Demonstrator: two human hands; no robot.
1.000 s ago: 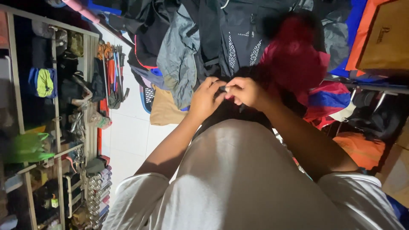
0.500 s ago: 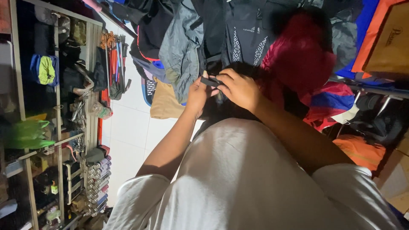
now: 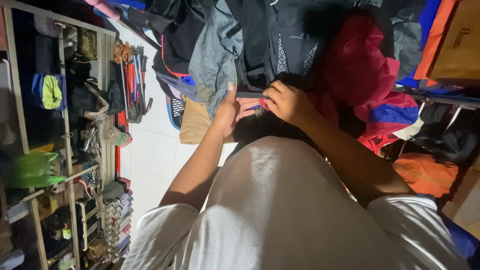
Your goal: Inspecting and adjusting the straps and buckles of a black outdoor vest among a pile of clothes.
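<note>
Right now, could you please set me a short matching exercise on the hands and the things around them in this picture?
Things:
1. left hand
2. right hand
3. red garment
4. grey jacket

Descriptions:
A. crumpled mass just beyond the hand on the right
B. hangs above the hand on the left, dull in colour
C. thumb raised against a dark strap
D. fingers curled, gripping the strap's other end

Pairs: 1-C, 2-D, 3-A, 4-B

Two hands (image 3: 260, 107); one black strap (image 3: 250, 94); jackets (image 3: 220, 45), perhaps five.
</note>
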